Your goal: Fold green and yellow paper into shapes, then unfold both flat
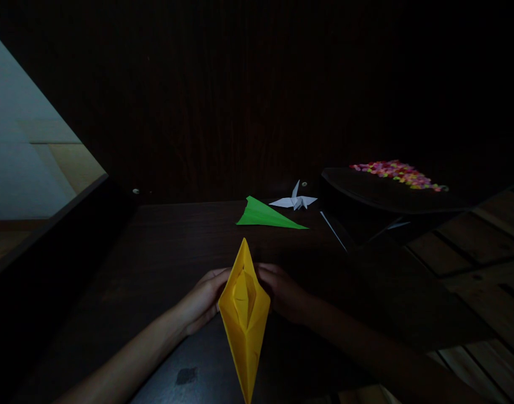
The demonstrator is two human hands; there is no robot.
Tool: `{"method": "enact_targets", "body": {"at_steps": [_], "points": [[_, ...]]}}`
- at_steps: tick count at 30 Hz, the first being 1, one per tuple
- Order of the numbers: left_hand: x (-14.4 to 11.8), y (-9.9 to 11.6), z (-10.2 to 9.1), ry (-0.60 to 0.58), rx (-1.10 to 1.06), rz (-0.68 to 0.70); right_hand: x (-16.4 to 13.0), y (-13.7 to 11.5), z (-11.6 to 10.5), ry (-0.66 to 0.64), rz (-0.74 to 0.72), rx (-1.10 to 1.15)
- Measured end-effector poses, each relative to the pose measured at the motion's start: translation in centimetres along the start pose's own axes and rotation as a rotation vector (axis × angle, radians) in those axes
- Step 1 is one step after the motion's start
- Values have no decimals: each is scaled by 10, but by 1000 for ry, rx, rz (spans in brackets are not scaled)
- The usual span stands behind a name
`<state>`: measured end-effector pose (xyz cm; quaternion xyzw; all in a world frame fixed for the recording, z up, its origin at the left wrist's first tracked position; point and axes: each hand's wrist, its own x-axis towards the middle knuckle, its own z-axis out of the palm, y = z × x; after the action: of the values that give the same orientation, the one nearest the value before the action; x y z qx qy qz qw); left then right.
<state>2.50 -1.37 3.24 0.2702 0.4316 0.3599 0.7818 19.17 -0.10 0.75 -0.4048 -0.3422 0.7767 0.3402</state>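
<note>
A yellow folded paper boat (251, 342) is held up in the middle, its long pointed ends running away from me and toward me. A raised peak stands in its hollow centre. My left hand (209, 297) grips its left side, and my right hand (280, 289) grips the right side. The boat covers most of the fingertips of both hands. Beyond it on the dark table lies a green folded paper (265, 214) tapering to a point at the right. Behind that, a white paper crane (297, 201) rests with its wings spread.
A dark rounded shelf (345, 182) at the right bears a heap of small colourful pieces (400, 173). Near it lies a thin white strip (333, 231). A dark panel rises behind the table (156, 247), and a raised edge (50, 227) runs along the left.
</note>
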Motion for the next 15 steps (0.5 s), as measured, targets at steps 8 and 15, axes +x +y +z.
{"method": "enact_targets", "body": {"at_steps": [8,15], "points": [[-1,1,2,-5,-2,-14,-1,-1,0,29,30,8],[-1,-1,0,16,8,-26,-2,-1,1,42,-3,26]]}}
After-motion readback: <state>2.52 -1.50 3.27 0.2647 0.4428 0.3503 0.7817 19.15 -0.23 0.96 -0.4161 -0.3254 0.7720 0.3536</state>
